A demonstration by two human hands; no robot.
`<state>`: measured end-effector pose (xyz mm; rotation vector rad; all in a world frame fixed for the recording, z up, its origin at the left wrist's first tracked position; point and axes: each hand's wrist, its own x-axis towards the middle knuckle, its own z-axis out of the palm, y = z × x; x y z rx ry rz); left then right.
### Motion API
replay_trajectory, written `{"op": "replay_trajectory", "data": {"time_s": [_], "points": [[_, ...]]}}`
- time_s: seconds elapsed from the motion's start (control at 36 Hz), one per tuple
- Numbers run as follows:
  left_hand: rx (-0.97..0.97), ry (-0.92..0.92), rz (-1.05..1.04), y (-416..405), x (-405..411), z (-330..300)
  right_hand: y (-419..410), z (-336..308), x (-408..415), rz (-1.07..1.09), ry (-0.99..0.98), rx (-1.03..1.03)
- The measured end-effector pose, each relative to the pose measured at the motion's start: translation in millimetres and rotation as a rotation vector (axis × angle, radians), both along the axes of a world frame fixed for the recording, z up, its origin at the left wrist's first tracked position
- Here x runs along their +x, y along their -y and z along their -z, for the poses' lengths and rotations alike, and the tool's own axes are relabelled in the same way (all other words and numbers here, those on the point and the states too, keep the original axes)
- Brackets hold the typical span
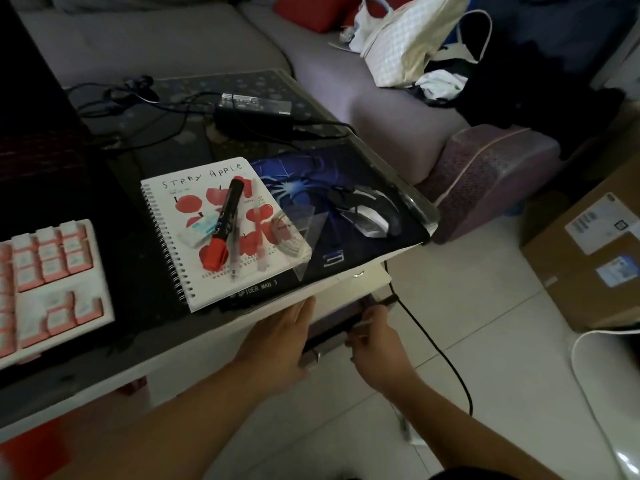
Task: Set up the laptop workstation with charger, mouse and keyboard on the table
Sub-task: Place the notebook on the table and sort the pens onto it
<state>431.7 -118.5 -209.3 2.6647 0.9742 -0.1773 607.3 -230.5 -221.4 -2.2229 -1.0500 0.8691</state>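
A pink-and-white keyboard [48,282] lies at the table's left, with the dark laptop [38,133] behind it. The black charger brick [256,114] sits at the back with its cables. A silver-black mouse [372,211] rests on a blue mouse pad [311,188] at the right corner. Both hands are below the table's front edge. My left hand [284,341] touches the white table edge with straight fingers. My right hand [375,341] pinches a thin silvery object [362,323], too small to identify, beside a hanging black cable [433,344].
On a spiral notebook [214,230] lie a red marker [225,223], pens and an eraser. A dark drawer [336,327] shows under the table. A grey sofa [363,91] with a white bag stands behind; cardboard boxes [585,268] stand at the right.
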Motion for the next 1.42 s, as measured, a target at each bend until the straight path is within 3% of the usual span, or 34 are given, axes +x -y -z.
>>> {"op": "replay_trajectory", "data": {"time_s": [0.14, 0.42, 0.58, 0.86, 1.14, 1.31, 1.42], "points": [[0.262, -0.127, -0.043, -11, 8, 16, -21, 10, -4, -0.082, -0.082, 0.007], [0.248, -0.183, -0.031, -13, 15, 8, -18, 9, -3, -0.138, -0.091, -0.008], [-0.012, 0.028, 0.033, -10, 9, -26, -19, -38, -7, -0.211, 0.087, 0.013], [-0.138, 0.102, 0.154, 23, -34, -139, 0, -177, -46, -0.47, 0.093, -0.14], [0.01, 0.362, -0.082, 20, -142, -260, 3, -287, -133, -0.497, 0.144, 0.087], [0.13, 0.469, -0.242, 3, -211, -294, -21, -310, -182, -0.405, 0.077, 0.192], [0.099, 0.492, -0.309, -10, -248, -300, -52, -308, -194, -0.302, 0.037, 0.198]]}}
